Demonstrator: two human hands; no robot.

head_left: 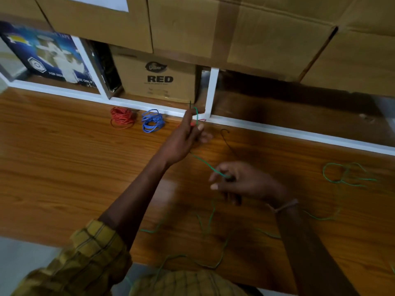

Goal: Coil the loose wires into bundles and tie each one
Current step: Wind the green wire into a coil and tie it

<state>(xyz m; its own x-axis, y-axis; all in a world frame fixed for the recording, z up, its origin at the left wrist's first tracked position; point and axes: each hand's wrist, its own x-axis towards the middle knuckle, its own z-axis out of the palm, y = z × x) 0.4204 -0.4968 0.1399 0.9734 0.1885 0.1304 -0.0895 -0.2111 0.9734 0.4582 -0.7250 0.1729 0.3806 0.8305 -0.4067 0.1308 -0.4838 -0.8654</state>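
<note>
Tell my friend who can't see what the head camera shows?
A person stretches a green wire between the left hand and right hand over a wooden table. A red coil and blue coil lie behind.

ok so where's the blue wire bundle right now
In the head view, the blue wire bundle lies on the wooden table's far edge, just right of the red bundle and left of the left hand.
</note>
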